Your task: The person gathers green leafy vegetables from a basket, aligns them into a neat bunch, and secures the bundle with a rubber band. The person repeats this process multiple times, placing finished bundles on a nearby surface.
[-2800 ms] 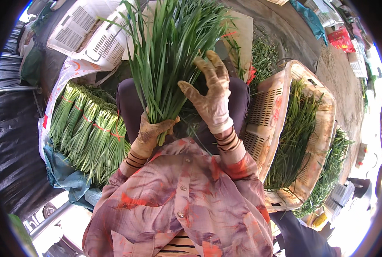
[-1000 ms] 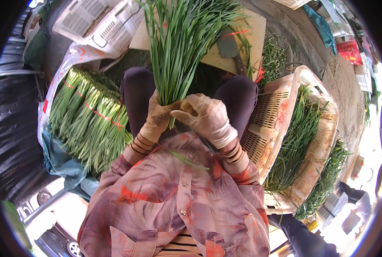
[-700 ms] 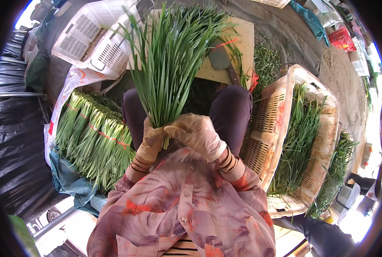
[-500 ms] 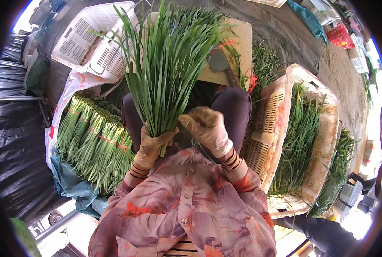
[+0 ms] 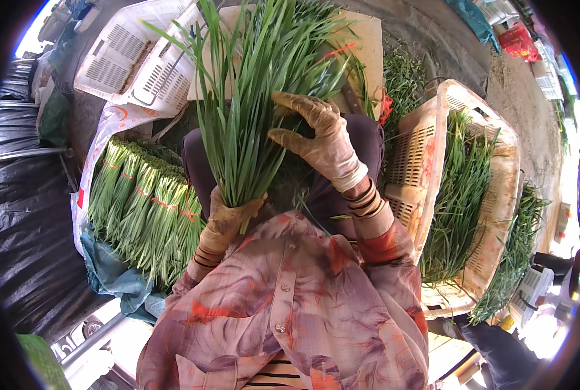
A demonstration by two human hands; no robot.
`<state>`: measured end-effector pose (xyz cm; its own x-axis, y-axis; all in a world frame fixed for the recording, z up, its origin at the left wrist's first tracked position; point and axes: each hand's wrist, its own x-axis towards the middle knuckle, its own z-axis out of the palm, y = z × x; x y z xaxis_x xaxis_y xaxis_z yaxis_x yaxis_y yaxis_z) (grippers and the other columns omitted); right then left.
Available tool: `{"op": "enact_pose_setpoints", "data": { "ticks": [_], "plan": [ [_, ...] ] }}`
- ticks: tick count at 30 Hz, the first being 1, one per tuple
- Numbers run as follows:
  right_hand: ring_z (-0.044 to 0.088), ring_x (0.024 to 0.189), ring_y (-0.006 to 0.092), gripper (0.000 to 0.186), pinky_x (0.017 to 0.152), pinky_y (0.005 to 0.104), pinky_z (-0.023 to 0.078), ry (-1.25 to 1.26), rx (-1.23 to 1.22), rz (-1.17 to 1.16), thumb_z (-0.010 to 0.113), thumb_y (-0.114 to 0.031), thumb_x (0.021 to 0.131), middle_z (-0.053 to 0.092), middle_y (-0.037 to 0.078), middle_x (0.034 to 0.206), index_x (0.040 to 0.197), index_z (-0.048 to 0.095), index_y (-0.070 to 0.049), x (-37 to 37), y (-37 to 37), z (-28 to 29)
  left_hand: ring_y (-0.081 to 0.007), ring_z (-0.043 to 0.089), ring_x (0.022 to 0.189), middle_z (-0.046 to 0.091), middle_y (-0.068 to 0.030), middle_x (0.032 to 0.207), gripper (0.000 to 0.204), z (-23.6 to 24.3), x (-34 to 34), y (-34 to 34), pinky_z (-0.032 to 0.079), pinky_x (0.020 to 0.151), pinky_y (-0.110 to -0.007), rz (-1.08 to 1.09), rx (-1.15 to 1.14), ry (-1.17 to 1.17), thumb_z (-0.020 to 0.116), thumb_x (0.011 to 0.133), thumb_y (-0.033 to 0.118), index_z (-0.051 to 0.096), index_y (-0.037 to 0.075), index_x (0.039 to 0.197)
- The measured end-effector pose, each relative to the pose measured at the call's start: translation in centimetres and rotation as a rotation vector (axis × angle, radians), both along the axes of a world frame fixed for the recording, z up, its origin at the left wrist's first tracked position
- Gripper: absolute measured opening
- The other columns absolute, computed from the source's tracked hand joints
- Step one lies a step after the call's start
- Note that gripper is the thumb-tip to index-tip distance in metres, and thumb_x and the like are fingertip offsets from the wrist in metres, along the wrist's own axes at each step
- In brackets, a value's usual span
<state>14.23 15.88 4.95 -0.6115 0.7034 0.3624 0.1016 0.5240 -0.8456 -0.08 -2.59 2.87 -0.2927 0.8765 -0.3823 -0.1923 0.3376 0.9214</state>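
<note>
Left hand (image 5: 228, 218), in a soiled tan glove, had its fingers wrapped tight around the stem end of a bunch of long flat green leaves (image 5: 257, 97), held upright over the lap. Right hand (image 5: 319, 140), same glove, fingers spread open against the blades partway up. Two white slotted plastic crates (image 5: 137, 62) lay far left. One cream plastic basket (image 5: 426, 156) on the right held loose greens. Tied bundles with red bands (image 5: 144, 211) lay on printed white sheeting, left. Red bag (image 5: 517, 42) top right.
</note>
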Motion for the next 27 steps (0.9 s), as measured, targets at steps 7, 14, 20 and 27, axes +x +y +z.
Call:
{"op": "enact_pose_setpoints", "data": {
  "ticks": [7,14,20,27],
  "plan": [
    [0.061,0.087,0.0161,0.012,0.081,0.0295,0.045,0.199,-0.318,-0.047,0.069,-0.005,0.08,0.068,0.006,0.09,0.092,0.071,-0.003,0.6,-2.4,-1.6,-0.0111,0.057,0.059,0.067,-0.0068,0.081,0.027,-0.9,0.0,0.2,0.046,0.052,-0.023,0.079,0.027,-0.101,0.072,0.073,0.002,0.061,0.002,0.097],
    [0.062,0.101,0.018,0.012,0.104,0.0417,0.029,0.038,-0.05,-0.253,0.075,-0.014,0.073,0.07,0.006,0.095,0.084,0.072,-0.01,5.5,-3.8,-1.5,-0.0131,0.057,0.056,0.066,-0.01,0.08,0.028,-1.2,-0.6,1.3,0.046,0.05,-0.024,0.22,0.061,-0.296,0.071,0.074,0.009,0.059,0.002,0.099],
    [0.063,0.096,0.0208,0.011,0.094,0.0367,0.042,0.255,-0.253,-0.437,0.074,-0.004,0.073,0.068,0.009,0.092,0.084,0.07,-0.005,8.1,-5.9,-1.6,-0.0128,0.056,0.055,0.065,-0.0106,0.081,0.03,-0.8,0.1,2.3,0.046,0.05,-0.023,0.242,0.06,-0.353,0.073,0.074,0.01,0.058,0.002,0.099],
    [0.064,0.082,0.0178,0.006,0.078,0.0356,0.051,0.456,-0.253,-0.77,0.068,-0.013,0.083,0.069,0.006,0.082,0.086,0.07,-0.009,15.4,-3.1,0.6,-0.0151,0.057,0.053,0.066,-0.0144,0.083,0.032,-2.2,-1.8,1.3,0.046,0.046,-0.024,0.249,0.118,-0.367,0.071,0.074,0.01,0.059,0.0,0.102]
  ]
}}
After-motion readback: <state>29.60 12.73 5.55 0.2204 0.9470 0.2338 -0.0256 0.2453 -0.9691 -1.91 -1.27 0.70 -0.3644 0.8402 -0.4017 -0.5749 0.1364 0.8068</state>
